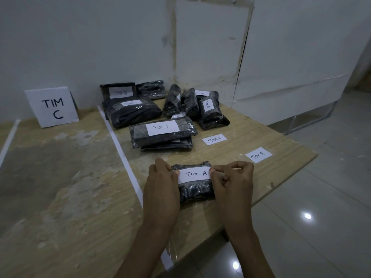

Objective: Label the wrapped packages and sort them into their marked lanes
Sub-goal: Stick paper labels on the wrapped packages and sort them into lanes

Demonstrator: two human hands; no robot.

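A small black plastic-wrapped package (pixel 195 192) lies on the wooden table (pixel 80 197) near its front edge. A white paper label reading TIM A (pixel 194 174) lies across its top. My left hand (pixel 162 183) holds the package's left end, fingertips at the label's left edge. My right hand (pixel 232 179) pinches the label's right edge with thumb and forefinger. Behind lie several more wrapped packages, among them one labelled TIM A (pixel 162 129), one TIM C (pixel 132 111), one TIM B (pixel 118 92) and another TIM B (pixel 210 111).
Two loose paper labels lie on the table at the right: TIM A (pixel 214 139) and TIM B (pixel 258 155). A standing card reading TIM C (pixel 52 106) marks the left lane. White tape strips (pixel 120 151) divide the lanes. The table's right edge drops to a tiled floor (pixel 321 217).
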